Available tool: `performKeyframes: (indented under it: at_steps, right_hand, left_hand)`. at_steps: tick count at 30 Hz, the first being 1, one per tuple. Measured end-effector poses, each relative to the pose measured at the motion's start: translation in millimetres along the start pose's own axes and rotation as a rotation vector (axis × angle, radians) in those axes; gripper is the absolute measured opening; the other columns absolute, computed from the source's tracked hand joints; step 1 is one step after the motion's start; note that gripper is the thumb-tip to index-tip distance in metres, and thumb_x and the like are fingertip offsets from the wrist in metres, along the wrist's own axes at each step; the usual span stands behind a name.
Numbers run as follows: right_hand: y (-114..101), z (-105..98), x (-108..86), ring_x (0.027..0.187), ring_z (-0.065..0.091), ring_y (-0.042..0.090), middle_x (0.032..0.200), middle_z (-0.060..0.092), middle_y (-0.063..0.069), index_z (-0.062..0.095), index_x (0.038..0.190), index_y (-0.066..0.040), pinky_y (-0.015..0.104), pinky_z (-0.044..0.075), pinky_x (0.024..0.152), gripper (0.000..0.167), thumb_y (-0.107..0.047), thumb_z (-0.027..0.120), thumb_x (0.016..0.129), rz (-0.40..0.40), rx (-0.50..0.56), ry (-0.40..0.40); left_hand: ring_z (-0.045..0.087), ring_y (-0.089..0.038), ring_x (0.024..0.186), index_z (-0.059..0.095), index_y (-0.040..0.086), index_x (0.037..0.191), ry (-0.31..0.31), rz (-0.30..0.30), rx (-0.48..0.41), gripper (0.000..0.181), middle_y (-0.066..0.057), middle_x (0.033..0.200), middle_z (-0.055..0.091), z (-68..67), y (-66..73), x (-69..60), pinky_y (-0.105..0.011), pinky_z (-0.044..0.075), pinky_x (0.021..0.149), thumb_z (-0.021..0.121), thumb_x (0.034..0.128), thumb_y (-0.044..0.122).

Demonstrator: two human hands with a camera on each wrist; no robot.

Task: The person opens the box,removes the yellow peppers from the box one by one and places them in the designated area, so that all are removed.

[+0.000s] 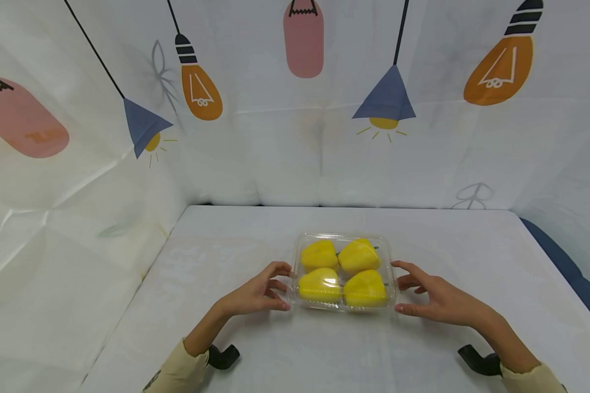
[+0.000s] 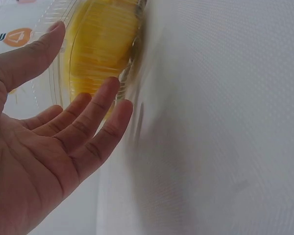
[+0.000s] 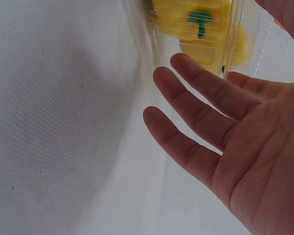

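Observation:
A clear plastic clamshell box (image 1: 343,308) lies flat on the white table. Inside it are several yellow bell peppers (image 1: 320,284), packed in two rows; a green stem shows on one pepper (image 3: 179,14) in the right wrist view. At the box's left side is my left hand (image 1: 258,289), its fingers spread and slightly bent. My right hand (image 1: 440,300) stands at the opposite side in a similar pose. Both palms face the box (image 2: 59,88), and neither hand grips it. Whether any fingertip touches the plastic, I cannot tell.
The white table (image 1: 255,229) reaches back to a white curtain (image 1: 275,158) printed with lamps and bulbs. A dark blue rounded object (image 1: 553,245) shows beyond the table's right edge. Black curved pieces (image 1: 223,357) sit at both wrists.

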State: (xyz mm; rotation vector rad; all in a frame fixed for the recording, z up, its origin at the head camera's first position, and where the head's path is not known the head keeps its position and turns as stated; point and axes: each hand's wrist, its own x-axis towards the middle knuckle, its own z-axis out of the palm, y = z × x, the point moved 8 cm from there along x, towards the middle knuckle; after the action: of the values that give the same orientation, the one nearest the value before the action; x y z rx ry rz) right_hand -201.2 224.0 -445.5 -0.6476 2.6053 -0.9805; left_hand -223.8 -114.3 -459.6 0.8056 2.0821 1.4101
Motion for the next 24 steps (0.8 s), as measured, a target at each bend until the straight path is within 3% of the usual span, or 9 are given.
performKeyframes:
  at_steps: [14, 24]
  right_hand:
    - [-1.6, 1.4, -1.0, 0.113, 0.060, 0.027, 0.127, 0.062, 0.009, 0.022, 0.154, -0.016, 0.044, 0.053, 0.087, 0.085, -0.043, 0.072, 0.089, -0.004, 0.032, -0.026]
    - [-0.3, 2.2, -1.5, 0.111, 0.061, 0.024, 0.125, 0.063, 0.007, 0.023, 0.154, -0.014, 0.038, 0.054, 0.086, 0.087, -0.046, 0.071, 0.089, -0.020, 0.018, -0.005]
  left_hand:
    - [0.059, -0.029, 0.113, 0.028, 0.013, 0.144, 0.019, -0.029, -0.058, 0.074, -0.009, 0.140, 0.042, 2.0, -3.4, -0.2, -0.033, 0.052, 0.092, 0.076, 0.0883, 0.017]
    - [0.056, -0.035, 0.103, 0.029, 0.006, 0.143, 0.016, -0.031, -0.265, 0.069, -0.026, 0.130, 0.043, 3.0, -5.8, 3.0, -0.035, 0.056, 0.083, 0.071, 0.0881, -0.001]
